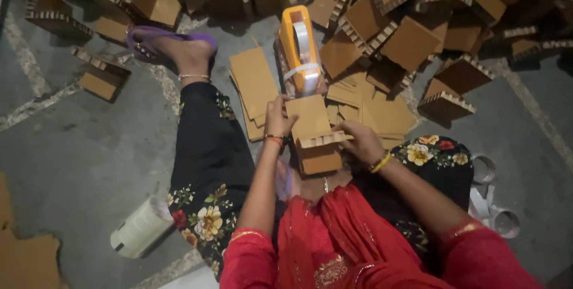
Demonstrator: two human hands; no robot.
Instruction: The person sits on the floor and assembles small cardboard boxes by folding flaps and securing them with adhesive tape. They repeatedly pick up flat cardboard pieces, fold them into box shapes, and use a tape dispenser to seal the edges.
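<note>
While seated on the floor, person works over the lap.
Workpiece: cardboard corner piece [314, 137], two flat panels meeting at a honeycomb edge, held at lap centre.
Left hand [278, 117]: closed on upper panel's left edge, steadying it.
Right hand [362, 141]: fingers clamp the honeycomb edge.
Tape dispenser [300, 47]: orange, upright just beyond.
Flat cardboard sheets [253, 83]: stacked within reach.
Finished corner pieces [444, 101]: heaped beyond, crowding the far side.
Open room: bare floor [77, 146] left.

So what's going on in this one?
A person sits on the floor, holding a folded corrugated cardboard corner piece between both hands: left hand at its upper flap, right hand at its ridged edge. An orange tape dispenser stands just beyond, with flat cardboard sheets and finished corner pieces around.
</note>
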